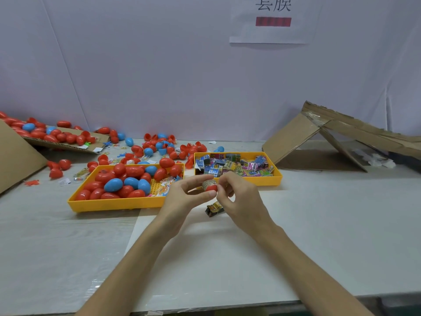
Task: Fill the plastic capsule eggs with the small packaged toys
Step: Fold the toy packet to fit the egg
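The left hand (pixel 189 195) pinches a red capsule egg (pixel 211 188) just above the worktop (pixel 296 224), probably steadying it while the right hand (pixel 239 197) pinches a packaged toy (pixel 207 183) into its mouth. The egg tray (pixel 114 205) and toy tray (pixel 262 181) sit just beyond, within reach. The worktop is pale and sheeted, against a white wall (pixel 159 76).
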Available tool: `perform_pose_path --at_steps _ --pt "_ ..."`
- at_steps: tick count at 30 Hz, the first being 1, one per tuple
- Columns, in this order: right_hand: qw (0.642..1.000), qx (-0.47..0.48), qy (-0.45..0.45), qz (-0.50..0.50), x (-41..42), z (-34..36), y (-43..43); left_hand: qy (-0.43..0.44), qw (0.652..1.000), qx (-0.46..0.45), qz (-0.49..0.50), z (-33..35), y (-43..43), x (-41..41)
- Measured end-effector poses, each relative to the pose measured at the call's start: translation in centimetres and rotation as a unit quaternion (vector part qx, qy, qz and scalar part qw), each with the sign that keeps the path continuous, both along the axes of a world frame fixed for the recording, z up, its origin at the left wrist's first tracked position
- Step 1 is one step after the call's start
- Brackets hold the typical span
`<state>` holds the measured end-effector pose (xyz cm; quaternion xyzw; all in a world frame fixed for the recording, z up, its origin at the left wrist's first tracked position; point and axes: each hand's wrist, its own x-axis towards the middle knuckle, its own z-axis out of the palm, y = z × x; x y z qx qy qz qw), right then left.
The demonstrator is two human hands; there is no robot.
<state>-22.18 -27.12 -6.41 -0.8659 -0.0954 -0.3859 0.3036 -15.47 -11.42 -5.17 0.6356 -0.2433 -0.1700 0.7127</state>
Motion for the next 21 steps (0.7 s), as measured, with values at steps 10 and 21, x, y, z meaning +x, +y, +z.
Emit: perform_pose_path --at_steps 10,21 --pt "1.0 -0.007 0.008 0.002 -0.08 -0.2 -0.14 -0.036 0.999 0.012 0.025 -0.28 -0.19 0.0" --pt "1.0 0.004 0.003 0.004 -0.24 -0.01 -0.04 -0.06 0.998 -0.003 0.027 -0.39 -0.36 -0.11"
